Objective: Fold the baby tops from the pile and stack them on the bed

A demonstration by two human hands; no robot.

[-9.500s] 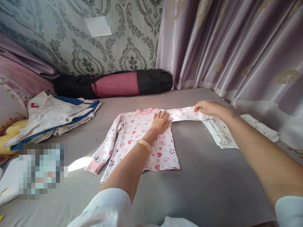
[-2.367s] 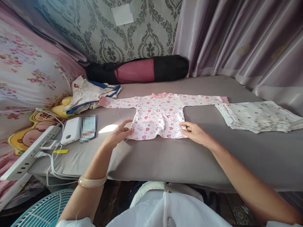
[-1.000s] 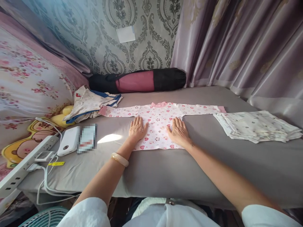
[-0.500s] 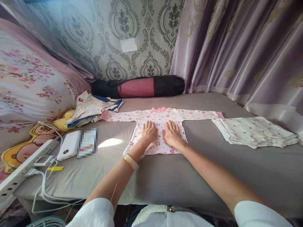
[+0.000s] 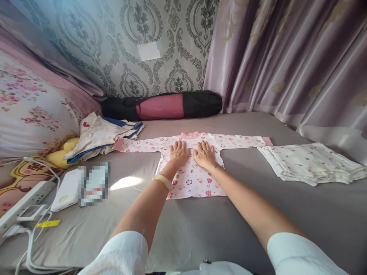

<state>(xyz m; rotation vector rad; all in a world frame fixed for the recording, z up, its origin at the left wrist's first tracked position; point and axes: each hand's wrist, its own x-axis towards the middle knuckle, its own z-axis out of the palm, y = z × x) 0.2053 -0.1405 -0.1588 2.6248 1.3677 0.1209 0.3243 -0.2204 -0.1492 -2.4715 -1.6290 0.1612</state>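
Observation:
A small long-sleeved shirt [image 5: 190, 182], white with pink hearts and flowers and a pink collar and cuffs, lies spread on the grey sheet with both sleeves stretched out sideways. My left hand [image 5: 179, 153] rests flat on the left part of its chest, fingers pointing away from me. Beside it, my right hand [image 5: 204, 154] lies flat on the right part of the chest, fingers slightly apart. Neither hand grips the cloth. A pale bangle [image 5: 163, 181] circles my left wrist.
Folded white patterned cloth [image 5: 312, 162] lies at the right. At the left are a heap of blue-edged clothes [image 5: 99, 133], a white power bank [image 5: 67, 189], a blurred packet [image 5: 95, 184] and a power strip [image 5: 24, 204] with cables. A black and pink rolled bag [image 5: 163, 105] lies along the wall.
Both hands have slid a little up the shirt toward the collar and slightly closer together, staying flat. The camera view has shifted, so the left-hand items sit further left.

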